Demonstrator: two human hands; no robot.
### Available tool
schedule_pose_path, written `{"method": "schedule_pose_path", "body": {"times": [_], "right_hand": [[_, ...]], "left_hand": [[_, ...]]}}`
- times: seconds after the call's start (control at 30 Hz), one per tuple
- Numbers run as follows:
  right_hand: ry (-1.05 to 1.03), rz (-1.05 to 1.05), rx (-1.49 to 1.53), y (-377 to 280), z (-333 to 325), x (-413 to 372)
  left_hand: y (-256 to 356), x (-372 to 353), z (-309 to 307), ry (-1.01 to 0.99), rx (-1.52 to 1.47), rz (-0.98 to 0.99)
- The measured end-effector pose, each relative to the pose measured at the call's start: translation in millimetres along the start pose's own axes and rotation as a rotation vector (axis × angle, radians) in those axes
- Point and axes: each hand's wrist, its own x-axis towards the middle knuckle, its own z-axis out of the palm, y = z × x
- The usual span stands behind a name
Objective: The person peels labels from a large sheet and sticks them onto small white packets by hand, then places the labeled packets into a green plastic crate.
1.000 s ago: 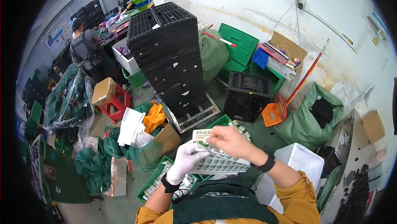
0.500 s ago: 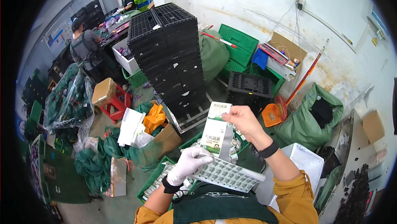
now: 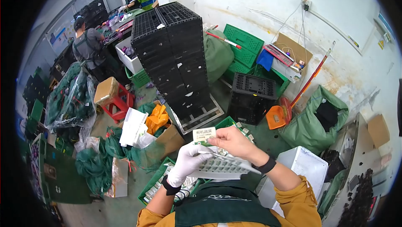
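Note:
My left hand (image 3: 187, 164), in a white glove, is closed on the left end of a printed label sheet (image 3: 222, 165) held above my apron. The sheet bears rows of small repeated prints and looks bent. My bare right hand (image 3: 238, 144) pinches a cream and green printed label (image 3: 204, 134) at the sheet's far edge. Whether that label is still joined to the sheet is hidden by my fingers. Below my left wrist is a green crate (image 3: 144, 195) holding many small white pieces. Another green crate (image 3: 228, 121) with similar pieces lies beyond my hands, partly covered.
A tall stack of black crates (image 3: 171, 59) rises ahead. To the left are a red stool (image 3: 115, 101) and a cardboard box (image 3: 169, 137). A white foam box (image 3: 307, 164), orange dustpan (image 3: 275, 117) and green sack (image 3: 310, 130) stand right. Two people work at a far table.
My right hand has moved down toward my left. The long label strip that stood upright is lowered, with only one label end showing above my fingers.

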Motion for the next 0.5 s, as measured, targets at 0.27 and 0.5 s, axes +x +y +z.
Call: {"method": "schedule_pose_path", "body": {"times": [0.27,0.5], "right_hand": [[0.379,0.02,0.092,20.2,-27.5,23.8],[0.204,-0.315,-0.287,-2.4,18.0,6.9]], "left_hand": [[-15.6,-7.9,-0.5,-0.042,-0.056,-0.16],[-4.9,-4.7,-4.3,0.051,-0.061,-0.15]]}}
